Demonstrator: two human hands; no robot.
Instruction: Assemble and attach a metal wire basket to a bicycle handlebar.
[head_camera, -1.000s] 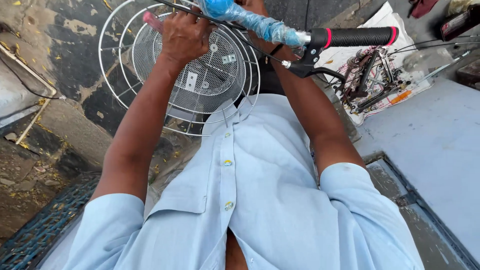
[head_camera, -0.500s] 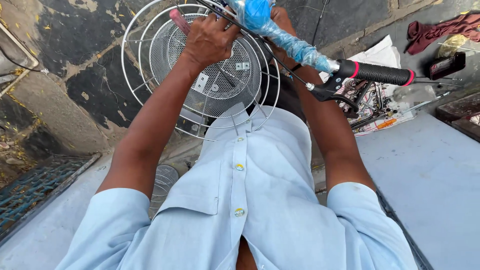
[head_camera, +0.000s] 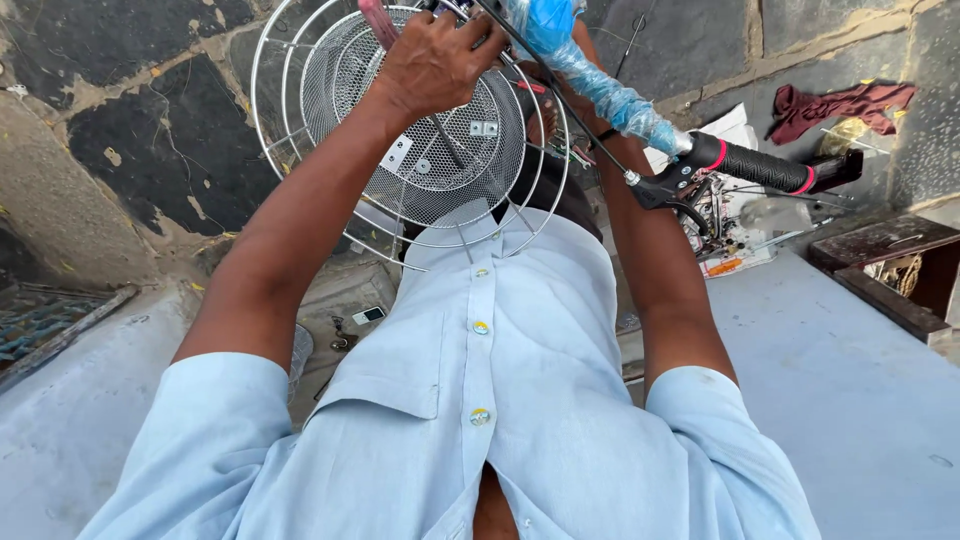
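A screwdriver with a reddish handle (head_camera: 378, 20) is grasped in the clenched left hand (head_camera: 432, 62), which is raised against the upper rim of a round wire fan guard (head_camera: 415, 130) near the top edge of the view. The guard's mesh centre and outer rings are seen just above the collar of a light blue shirt (head_camera: 480, 400), with dark stone paving (head_camera: 130, 140) behind them. The right hand is hidden behind a bicycle handlebar (head_camera: 640, 120) wrapped in clear plastic, so whether it is closed cannot be told; only the right forearm (head_camera: 660, 270) is shown, reaching up beneath the bar. The black grip with red rings (head_camera: 760, 165) is pointed towards the right, just above a litter of papers and wires (head_camera: 730, 225). A maroon rag (head_camera: 840, 100) is laid well apart at the far right. Open grey floor (head_camera: 850, 380) is left at the lower right, bounded by a dark wooden frame (head_camera: 880, 260).
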